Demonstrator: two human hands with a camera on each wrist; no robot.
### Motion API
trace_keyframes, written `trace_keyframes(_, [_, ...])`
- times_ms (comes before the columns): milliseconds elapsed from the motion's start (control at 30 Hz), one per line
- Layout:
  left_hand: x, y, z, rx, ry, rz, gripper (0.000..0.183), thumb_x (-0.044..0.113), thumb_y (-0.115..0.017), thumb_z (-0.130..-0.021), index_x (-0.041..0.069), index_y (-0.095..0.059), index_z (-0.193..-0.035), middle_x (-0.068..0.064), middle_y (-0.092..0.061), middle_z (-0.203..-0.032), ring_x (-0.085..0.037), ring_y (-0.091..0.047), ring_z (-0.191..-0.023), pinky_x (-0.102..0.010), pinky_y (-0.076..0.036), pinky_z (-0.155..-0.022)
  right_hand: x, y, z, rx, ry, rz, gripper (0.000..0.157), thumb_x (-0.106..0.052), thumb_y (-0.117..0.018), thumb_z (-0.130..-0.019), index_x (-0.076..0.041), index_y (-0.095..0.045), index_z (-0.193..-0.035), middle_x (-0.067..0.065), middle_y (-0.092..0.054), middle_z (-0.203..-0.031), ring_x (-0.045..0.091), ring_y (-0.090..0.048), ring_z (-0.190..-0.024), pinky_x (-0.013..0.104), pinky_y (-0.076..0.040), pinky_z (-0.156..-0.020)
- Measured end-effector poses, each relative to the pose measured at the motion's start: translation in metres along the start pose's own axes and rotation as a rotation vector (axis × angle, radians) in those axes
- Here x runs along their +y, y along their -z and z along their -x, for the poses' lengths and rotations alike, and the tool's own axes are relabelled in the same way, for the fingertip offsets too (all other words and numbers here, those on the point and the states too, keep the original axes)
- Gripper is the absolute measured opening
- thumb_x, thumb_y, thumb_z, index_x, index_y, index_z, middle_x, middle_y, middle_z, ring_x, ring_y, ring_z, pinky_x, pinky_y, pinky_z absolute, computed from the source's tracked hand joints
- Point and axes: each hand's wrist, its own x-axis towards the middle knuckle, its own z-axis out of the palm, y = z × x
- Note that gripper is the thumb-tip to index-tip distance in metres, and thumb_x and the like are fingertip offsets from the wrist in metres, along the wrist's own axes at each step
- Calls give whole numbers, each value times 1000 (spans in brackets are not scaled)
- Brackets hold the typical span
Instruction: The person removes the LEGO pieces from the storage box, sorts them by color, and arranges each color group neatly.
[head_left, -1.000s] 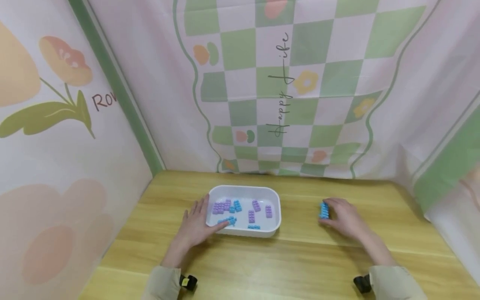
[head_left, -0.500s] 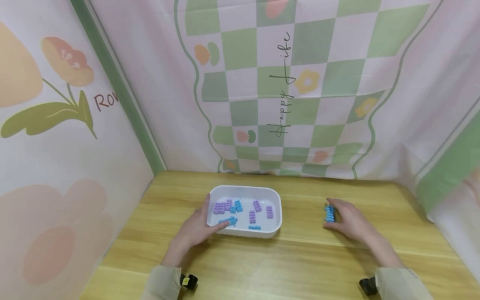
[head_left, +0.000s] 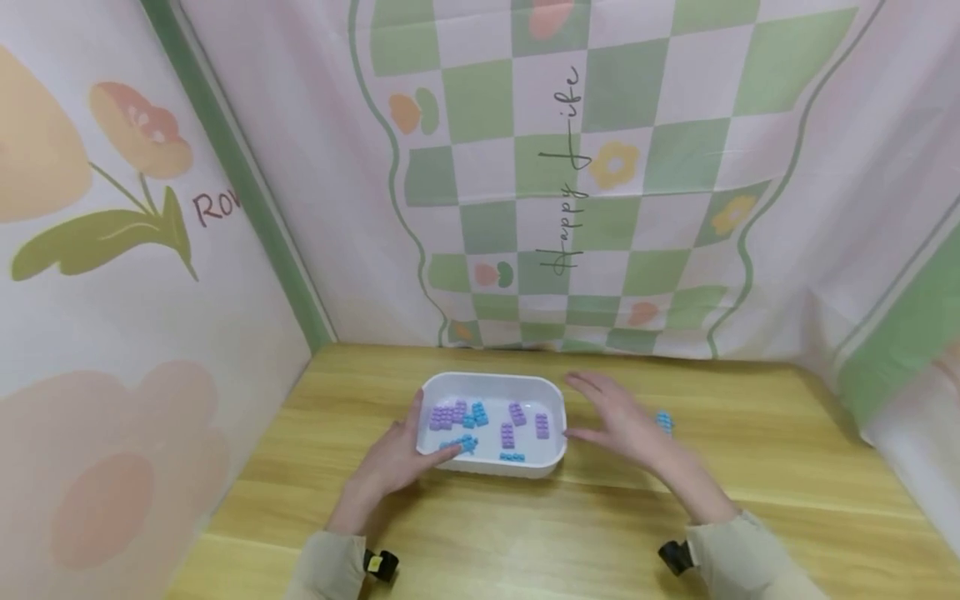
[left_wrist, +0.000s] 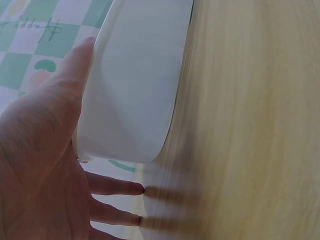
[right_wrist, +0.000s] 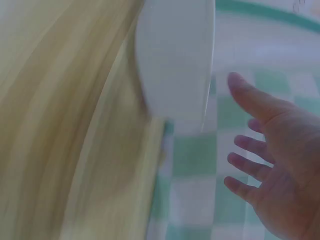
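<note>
In the head view, the right hand (head_left: 621,423) has left the blue brick piece (head_left: 664,422) on the table (head_left: 525,533) and moved just beside the right end of the white tray (head_left: 498,469), whose long axis runs left to right; the left hand (head_left: 393,458) stays at its left end; in the left wrist view, straight fingers straddle the tray's corner; in the right wrist view, thumb and fingers stand wide near its wall.

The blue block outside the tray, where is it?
In the head view, the blue block lies on the table, off to the right of the tray, just right of the right grip.
</note>
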Motion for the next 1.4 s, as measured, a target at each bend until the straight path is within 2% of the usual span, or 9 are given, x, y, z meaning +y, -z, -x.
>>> trace_keyframes(200, [0,-2,-1,-3,-1,-2,131,83,-69,-90,14,-3,-179,-30,-62,-154,-52,-62,-141,-71,-51,-119,-27,-20,-26,-161,40,2,75,-26,-94,-88,0,-62,-151,25,-65,-152,49,-62,-141,67,-51,-121])
trace_keyframes(400, [-1,-1,-1,-1,0,0,130,82,-70,-90,14,-3,-179,-32,-59,-157,-54,-60,-143,-72,-48,-122,-40,-51,-43,-219,155,-52,59,-22,-92,-89,0,-71,-139,21,-75,-137,43,-69,-129,61,-57,-114])
trace_keyframes(567, [0,-3,-1,0,-27,5,130,80,-71,-91,10,-4,-178,-34,-63,-151,-54,-65,-137,-71,-52,-117,-27,-95,-54,-218,230,-134,54,-27,-92,-88,-6,-76,-135,14,-80,-131,35,-74,-118,56,-61,-106])
trace_keyframes(733, [2,-2,0,6,-26,2,129,79,-71,-92,10,-5,-178,-35,-62,-152,-56,-63,-139,-71,-52,-118,-11,-135,-68,-232,231,-142,43,-32,-93,-88,-16,-82,-126,2,-84,-122,22,-76,-108,48,-63,-99])
trace_keyframes(833, [2,-2,0,15,-31,-1,128,78,-72,-92,10,-6,-178,-34,-65,-149,-54,-65,-136,-70,-53,-117,-19,-137,-76,-246,247,-130,34,-31,-92,-89,-17,-84,-119,1,-84,-115,23,-76,-105,52,-63,-97])
trace_keyframes(967, [1,-2,0,28,-44,-13,127,77,-73,-92,9,-8,-178,-33,-69,-141,-50,-70,-127,-65,-61,-107,-50,-117,-82,-277,237,-154,25,-19,-92,-87,-11,-85,-109,6,-84,-104,26,-74,-97,55,-58,-92])
trace_keyframes(1067, [0,-2,0,29,-49,-15,127,76,-73,-93,9,-8,-178,-33,-70,-138,-48,-72,-122,-62,-63,-101,-58,-117,-85,-290,227,-184,18,-16,-90,-88,-7,-83,-102,6,-81,-96,20,-71,-89,44,-60,-90])
trace_keyframes(1200, [-1,-1,-1,33,-64,-14,126,75,-74,-93,7,-9,-177,-31,-72,-134,-41,-74,-113,-59,-65,-96,-65,-119,-87,-305,206,-228,11,-12,-87,-91,-6,-78,-94,2,-75,-86,10,-63,-77,27,-60,-76])
trace_keyframes(1400, [-2,1,-2,39,-80,-23,125,72,-76,-94,4,-11,-176,-27,-75,-127,-30,-74,-99,-49,-65,-85,-62,-127,-86,-290,201,-268,18,-15,-88,-92,-9,-72,-97,-1,-71,-89,9,-58,-80,27,-57,-74])
